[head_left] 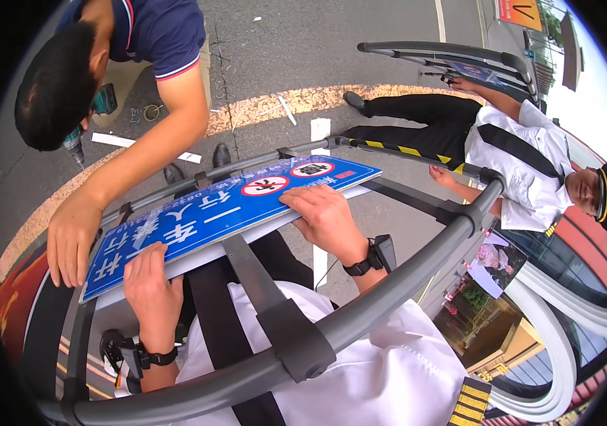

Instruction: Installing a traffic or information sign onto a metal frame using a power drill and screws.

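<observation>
A blue sign panel with white lettering and two round red-ringed symbols lies slanted across a dark grey tubular frame. My left hand is closed over its near edge toward the left, fingers on the face. Farther right, my right hand grips the same edge, fingertips beside the round symbols. My thumbs are largely hidden. At the panel's left end rests a co-worker's hand. That person, bent over in a navy shirt, has a teal and black cordless drill at the other hand.
Frame crossbars pass beneath the panel. White strips and a tape roll lie on the pavement beyond. To the right, another person in a white shirt stands by a second tubular frame. Yellow-black striping marks the far rail.
</observation>
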`<state>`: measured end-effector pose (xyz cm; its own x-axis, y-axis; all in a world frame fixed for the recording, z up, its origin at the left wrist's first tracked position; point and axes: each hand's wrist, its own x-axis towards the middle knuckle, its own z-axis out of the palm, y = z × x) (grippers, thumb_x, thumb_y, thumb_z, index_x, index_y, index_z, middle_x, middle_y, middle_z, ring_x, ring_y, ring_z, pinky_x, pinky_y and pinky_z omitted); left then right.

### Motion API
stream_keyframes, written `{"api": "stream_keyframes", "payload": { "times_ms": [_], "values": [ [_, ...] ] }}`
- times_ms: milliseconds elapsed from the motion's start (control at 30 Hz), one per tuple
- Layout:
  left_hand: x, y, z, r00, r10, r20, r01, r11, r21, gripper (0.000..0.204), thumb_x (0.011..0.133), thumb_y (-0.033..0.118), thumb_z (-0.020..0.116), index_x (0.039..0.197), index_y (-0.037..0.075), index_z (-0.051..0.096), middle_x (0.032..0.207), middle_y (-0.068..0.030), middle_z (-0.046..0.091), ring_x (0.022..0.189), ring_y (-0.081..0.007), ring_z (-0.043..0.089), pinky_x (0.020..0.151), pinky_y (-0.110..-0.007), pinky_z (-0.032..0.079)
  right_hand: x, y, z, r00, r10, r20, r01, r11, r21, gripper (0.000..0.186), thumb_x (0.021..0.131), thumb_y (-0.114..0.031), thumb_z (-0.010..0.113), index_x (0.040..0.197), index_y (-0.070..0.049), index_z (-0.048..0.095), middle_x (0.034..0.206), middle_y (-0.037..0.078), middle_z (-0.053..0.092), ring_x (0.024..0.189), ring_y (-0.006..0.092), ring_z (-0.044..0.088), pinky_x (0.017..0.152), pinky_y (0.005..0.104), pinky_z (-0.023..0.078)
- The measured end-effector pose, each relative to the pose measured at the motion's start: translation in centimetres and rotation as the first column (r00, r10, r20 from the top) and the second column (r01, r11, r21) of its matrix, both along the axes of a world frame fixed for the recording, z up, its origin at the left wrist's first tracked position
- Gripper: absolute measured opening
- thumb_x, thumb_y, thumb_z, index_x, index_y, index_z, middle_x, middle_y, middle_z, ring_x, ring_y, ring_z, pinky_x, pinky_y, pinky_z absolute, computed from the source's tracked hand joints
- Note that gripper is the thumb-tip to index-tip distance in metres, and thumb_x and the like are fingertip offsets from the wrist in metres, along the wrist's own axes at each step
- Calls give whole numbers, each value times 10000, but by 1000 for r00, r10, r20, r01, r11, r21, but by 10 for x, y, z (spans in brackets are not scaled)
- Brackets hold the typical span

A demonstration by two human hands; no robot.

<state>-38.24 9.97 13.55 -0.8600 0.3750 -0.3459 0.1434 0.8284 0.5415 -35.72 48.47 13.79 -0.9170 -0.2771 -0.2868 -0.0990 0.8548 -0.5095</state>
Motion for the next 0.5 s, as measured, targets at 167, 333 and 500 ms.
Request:
{"api": "stream_keyframes", "payload": {
  "times_ms": [167, 333, 500],
  "values": [
    [-12, 13, 20, 993, -32, 116, 49, 988, -145, 706, 707, -32, 968, 1356, 35, 700, 1369, -183, 767, 1312, -389, 707, 1120, -498, 518, 0, 5, -4, 999, -6, -48, 4, 999, -42, 542, 717, -15, 909, 1245, -62, 794, 1219, 89, 823, 1117, 303, 783, 957, 447, 585],
    [-46, 32, 53, 947, -152, 283, 181, 980, -79, 802, 828, 10, 885, 1580, 46, 606, 1545, -222, 696, 1420, -453, 643, 1239, -522, 460, 3, 13, -14, 997, 22, -71, -27, 997, -72, 470, 751, -47, 897, 1208, -71, 788, 1140, 72, 811, 1065, 286, 777, 942, 438, 573],
    [-76, 78, 62, 938, -208, 278, 163, 971, 175, 749, 890, 69, 856, 1593, 36, 603, 1558, -221, 698, 1438, -466, 649, 1242, -520, 483, 3, 12, -18, 993, 9, -119, -19, 997, -79, 333, 834, -94, 841, 1162, -73, 792, 1045, 76, 789, 997, 288, 767, 902, 436, 563]
  ]
}}
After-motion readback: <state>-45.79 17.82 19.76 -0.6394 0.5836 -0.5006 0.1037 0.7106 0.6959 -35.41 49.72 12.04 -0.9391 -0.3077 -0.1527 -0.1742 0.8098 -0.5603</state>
